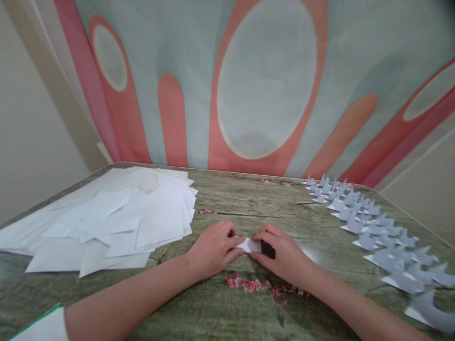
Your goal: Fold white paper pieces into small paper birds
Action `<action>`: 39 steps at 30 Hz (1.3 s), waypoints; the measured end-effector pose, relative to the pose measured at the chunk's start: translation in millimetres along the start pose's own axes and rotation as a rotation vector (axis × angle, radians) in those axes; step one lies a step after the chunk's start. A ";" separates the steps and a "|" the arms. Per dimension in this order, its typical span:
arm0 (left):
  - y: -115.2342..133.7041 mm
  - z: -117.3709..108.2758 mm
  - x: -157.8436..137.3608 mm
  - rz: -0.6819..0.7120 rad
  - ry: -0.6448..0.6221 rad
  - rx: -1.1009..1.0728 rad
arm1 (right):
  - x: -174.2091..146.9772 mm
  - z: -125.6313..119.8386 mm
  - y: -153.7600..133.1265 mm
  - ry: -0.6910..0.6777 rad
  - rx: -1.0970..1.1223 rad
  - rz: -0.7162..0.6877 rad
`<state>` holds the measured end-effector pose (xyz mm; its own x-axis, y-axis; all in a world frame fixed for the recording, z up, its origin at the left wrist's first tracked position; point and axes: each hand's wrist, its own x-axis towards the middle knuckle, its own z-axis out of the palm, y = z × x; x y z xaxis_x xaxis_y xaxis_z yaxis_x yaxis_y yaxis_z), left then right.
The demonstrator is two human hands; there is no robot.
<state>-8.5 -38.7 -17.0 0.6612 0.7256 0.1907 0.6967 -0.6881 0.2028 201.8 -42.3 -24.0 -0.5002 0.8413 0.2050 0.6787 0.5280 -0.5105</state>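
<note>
A small folded piece of white paper (250, 245) is held between my two hands, low over the middle of the table. My left hand (215, 247) pinches its left end between thumb and fingers. On the opposite end, my right hand (279, 248) grips the edge with thumb and forefinger. The paper's exact fold is partly hidden by my fingers. To the left lies a wide, loose pile of white paper sheets (159, 225). Rows of folded white paper birds (366, 240) stand along the right side.
The wood-patterned table (245, 199) carries printed pink blossoms (249, 283). Behind its far edge hangs a red and pale grey-green patterned backdrop (199, 94). The pile reaches the left edge, and the bird rows run from the far right corner to the near right.
</note>
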 end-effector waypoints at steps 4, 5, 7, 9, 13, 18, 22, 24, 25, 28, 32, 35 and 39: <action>0.2 0.5 0.0 0.003 0.009 -0.013 | -2.8 -0.2 -5.0 -0.017 -0.097 -0.071; 0.3 0.3 0.0 0.002 0.012 -0.019 | -3.3 0.0 -5.7 -0.019 -0.113 -0.083; 0.6 -0.3 -0.1 -0.003 0.014 -0.033 | -4.0 0.8 -6.0 -0.019 -0.137 -0.095; 0.8 -1.0 -0.1 -0.009 0.011 -0.050 | -4.4 1.8 -5.5 -0.012 -0.150 -0.101; 0.1 -0.8 0.1 -0.011 0.019 -0.090 | -5.0 3.5 -4.6 0.009 -0.166 -0.120; -0.5 -0.1 0.1 -0.018 0.036 -0.122 | -4.9 5.0 -4.6 0.008 -0.175 -0.141; 0.1 -1.4 0.1 -0.019 0.039 -0.134 | -4.5 5.2 -5.5 0.005 -0.151 -0.144; 0.3 -1.9 0.1 -0.024 0.032 -0.134 | -4.7 5.0 -5.7 0.010 -0.130 -0.119; 0.2 -2.0 0.0 -0.027 0.030 -0.133 | -4.8 5.0 -5.5 0.015 -0.114 -0.102; -0.1 -1.6 -0.2 -0.030 0.031 -0.127 | -4.9 5.6 -2.5 0.037 -0.047 -0.065; -0.2 -0.6 -0.4 -0.031 0.036 -0.130 | -3.1 6.1 3.4 0.047 0.055 -0.019; 0.1 -0.2 -0.3 -0.034 0.045 -0.136 | -1.2 4.3 5.0 0.032 0.110 0.014; 0.3 -0.2 -0.2 -0.042 0.049 -0.142 | 0.2 1.3 4.8 0.017 0.144 0.038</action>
<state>-8.5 -39.1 -16.8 0.6154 0.7554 0.2253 0.6749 -0.6526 0.3444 204.2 -39.7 -27.5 -0.4660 0.8626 0.1968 0.6121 0.4749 -0.6323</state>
